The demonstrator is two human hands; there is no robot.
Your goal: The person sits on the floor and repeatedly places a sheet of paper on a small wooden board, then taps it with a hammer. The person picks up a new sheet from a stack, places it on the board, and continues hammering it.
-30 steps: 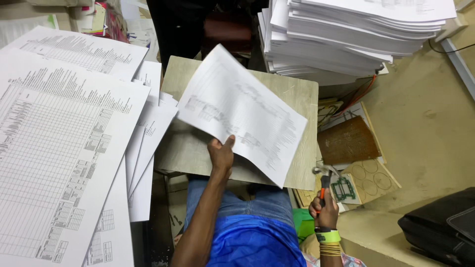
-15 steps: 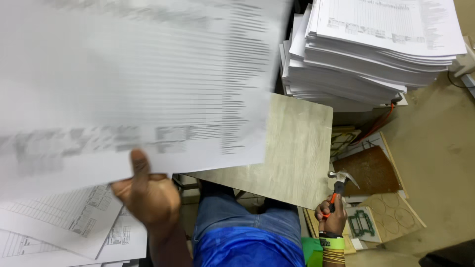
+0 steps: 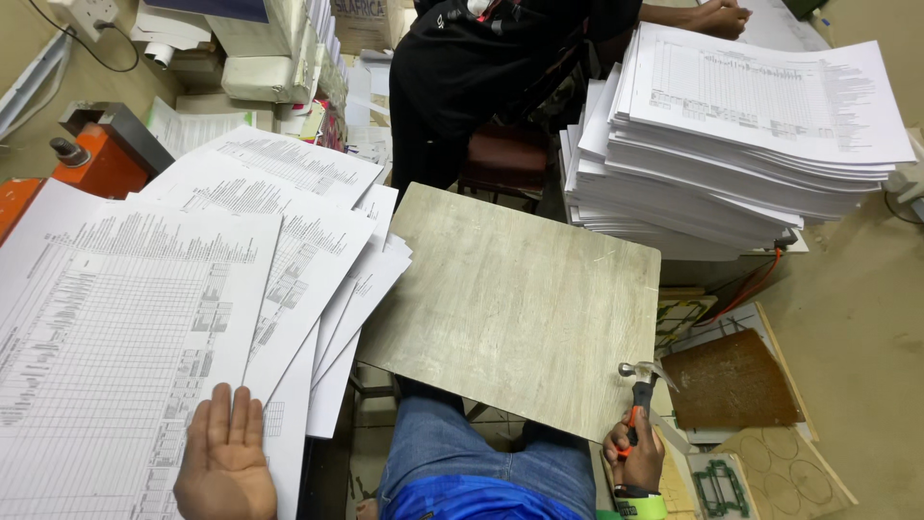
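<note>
My left hand (image 3: 223, 458) lies flat, fingers together, on a large printed sheet (image 3: 115, 337) that tops a fanned pile of printed sheets at the left. My right hand (image 3: 635, 457) grips the orange handle of a small claw hammer (image 3: 643, 385), head up, just off the near right corner of a bare pale wood-grain board (image 3: 515, 303) resting over my lap. My blue-jeaned legs show below the board.
A tall stack of printed sheets (image 3: 741, 135) stands at the back right. A person in black (image 3: 481, 67) stands behind the board by a brown stool. An orange machine (image 3: 96, 159) sits at far left. Brown boards and cut-out panels (image 3: 736, 380) lie at the right.
My left hand carried the printed sheet off the board, swept it left and laid it on the left pile. The board is now bare. My right hand kept the hammer.
</note>
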